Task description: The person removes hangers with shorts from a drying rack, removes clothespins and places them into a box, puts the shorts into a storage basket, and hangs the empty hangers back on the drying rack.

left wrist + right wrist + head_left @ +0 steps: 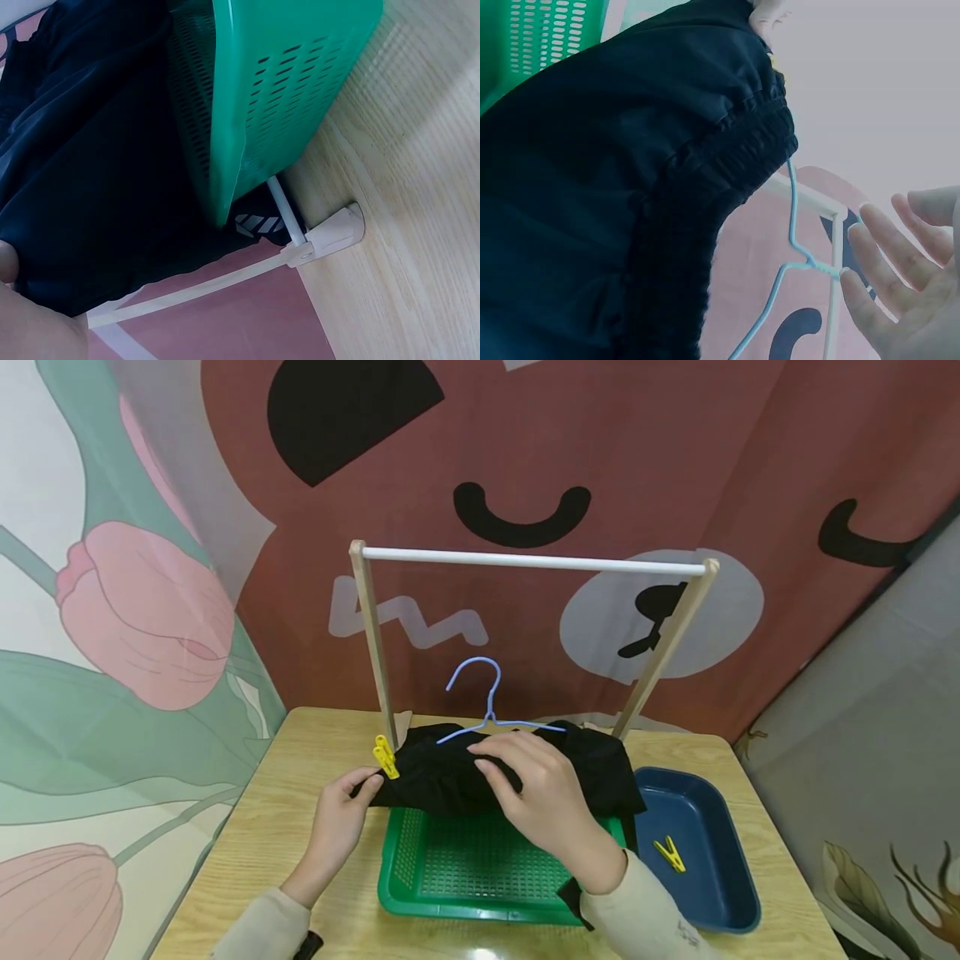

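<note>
Black pants (480, 781) with a gathered elastic waistband (727, 150) are held up over the green basket. A blue hanger (491, 693) stands behind the waistband, its hook pointing up. My left hand (337, 814) pinches the left corner of the waistband between thumb and fingers. Just above those fingertips a yellow clothespin (386, 757) is clipped to the corner. My right hand (540, 789) hovers in front of the pants below the hanger, holding nothing; in the right wrist view its fingers (885, 262) are spread and loosely bent.
Under the pants sits the green perforated basket (487, 868). Behind it rises a wooden rack with a white bar (532, 561). A blue tray (720, 860) at the right contains another yellow clothespin (670, 854). Everything stands on a wooden table (247, 835) against a patterned curtain.
</note>
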A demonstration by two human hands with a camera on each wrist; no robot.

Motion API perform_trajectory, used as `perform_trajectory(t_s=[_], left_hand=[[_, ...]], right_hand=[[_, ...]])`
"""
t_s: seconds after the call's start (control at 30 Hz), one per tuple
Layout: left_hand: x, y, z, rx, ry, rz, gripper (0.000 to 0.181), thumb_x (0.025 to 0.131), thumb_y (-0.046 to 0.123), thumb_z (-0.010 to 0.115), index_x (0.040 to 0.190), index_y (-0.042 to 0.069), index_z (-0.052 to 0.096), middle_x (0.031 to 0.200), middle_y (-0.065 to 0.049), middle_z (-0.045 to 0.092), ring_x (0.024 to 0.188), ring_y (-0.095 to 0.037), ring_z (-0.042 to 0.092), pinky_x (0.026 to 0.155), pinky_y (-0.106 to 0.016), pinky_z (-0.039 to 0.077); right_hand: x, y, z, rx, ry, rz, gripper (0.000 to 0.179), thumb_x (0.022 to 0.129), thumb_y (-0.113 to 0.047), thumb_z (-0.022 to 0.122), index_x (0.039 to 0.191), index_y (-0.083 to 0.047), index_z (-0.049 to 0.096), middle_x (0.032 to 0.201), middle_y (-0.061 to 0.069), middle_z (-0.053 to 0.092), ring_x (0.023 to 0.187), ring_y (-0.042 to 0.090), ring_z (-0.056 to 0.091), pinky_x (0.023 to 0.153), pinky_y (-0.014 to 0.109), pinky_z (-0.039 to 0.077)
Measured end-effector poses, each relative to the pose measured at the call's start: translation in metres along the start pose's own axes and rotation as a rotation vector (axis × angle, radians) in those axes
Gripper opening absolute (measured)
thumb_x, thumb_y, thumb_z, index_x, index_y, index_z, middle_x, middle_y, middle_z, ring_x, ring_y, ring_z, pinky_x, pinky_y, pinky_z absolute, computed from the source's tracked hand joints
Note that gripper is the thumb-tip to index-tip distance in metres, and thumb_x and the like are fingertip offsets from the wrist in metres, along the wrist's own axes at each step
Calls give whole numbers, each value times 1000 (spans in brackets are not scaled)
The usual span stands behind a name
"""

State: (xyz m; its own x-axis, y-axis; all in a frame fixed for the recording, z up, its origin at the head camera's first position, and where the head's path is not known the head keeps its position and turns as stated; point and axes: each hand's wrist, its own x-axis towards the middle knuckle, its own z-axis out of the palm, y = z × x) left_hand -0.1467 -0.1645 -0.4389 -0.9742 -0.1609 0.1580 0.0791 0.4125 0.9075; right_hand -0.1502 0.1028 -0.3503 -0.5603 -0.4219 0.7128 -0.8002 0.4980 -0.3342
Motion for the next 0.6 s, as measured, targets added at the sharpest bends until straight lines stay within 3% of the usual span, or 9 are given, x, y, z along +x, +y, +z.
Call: perform_trajectory(t_s=[0.37, 0.6], left_hand=[[0, 1, 2, -2, 11, -7, 17, 99, 8, 60, 108, 1, 74, 109, -12, 72, 107, -24, 64, 91, -39, 50], [0, 2, 3, 5, 14, 0, 18, 99, 10, 60, 108, 0, 73, 109, -13, 72, 107, -27, 64, 91, -39, 51]], right_hand=[[15, -14, 19, 28, -50, -79, 19, 94, -12, 69, 113, -10, 71, 111, 1, 68, 106, 16, 63, 90, 29, 52], [25, -20, 31, -14, -137, -71, 22, 96, -16, 67, 117, -10, 69, 114, 1, 68, 107, 14, 62, 91, 27, 50]])
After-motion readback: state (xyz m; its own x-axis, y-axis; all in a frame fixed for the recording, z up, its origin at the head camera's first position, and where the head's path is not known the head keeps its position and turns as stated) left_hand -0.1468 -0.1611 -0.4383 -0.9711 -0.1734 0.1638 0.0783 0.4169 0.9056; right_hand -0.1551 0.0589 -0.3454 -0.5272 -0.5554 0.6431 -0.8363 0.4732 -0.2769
